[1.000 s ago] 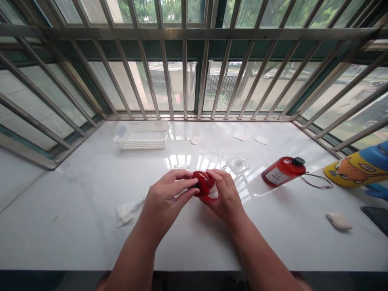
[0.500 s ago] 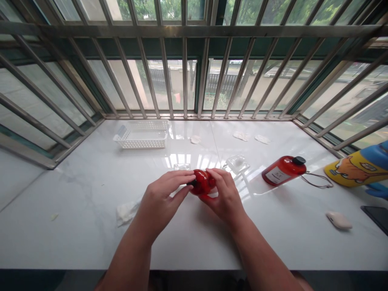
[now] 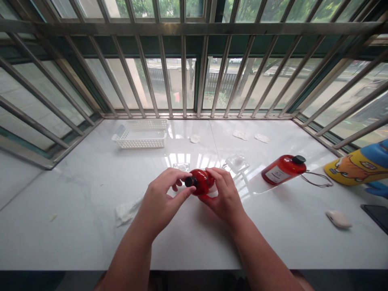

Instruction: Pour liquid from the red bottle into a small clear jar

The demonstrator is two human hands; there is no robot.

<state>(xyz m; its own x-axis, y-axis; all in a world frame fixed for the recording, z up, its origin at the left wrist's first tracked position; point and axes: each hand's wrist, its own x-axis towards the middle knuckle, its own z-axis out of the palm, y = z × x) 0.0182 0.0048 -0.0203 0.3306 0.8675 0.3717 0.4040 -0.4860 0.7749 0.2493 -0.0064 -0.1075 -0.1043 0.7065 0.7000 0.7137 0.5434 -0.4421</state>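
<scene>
Both my hands meet at the middle of a white marble counter (image 3: pixel 75 194) around a small red bottle (image 3: pixel 203 180) with a black cap (image 3: pixel 190 181). My right hand (image 3: pixel 226 196) wraps round the red body and holds it on its side. The thumb and fingers of my left hand (image 3: pixel 162 202) pinch the black cap, which points left.
A second, larger red bottle (image 3: pixel 283 169) lies to the right beside a wire loop (image 3: pixel 317 180). A white basket (image 3: pixel 141 135) stands at the back left. Crumpled tissue (image 3: pixel 125 211), pads (image 3: pixel 338 219), clear packets (image 3: pixel 238 161) and another person's blue glove with a yellow sleeve (image 3: pixel 360 165) at the right edge.
My left fingers have shifted on the bottle's end, and the black cap now shows between thumb and fingers. The bottle and my right hand stay almost where they were.
</scene>
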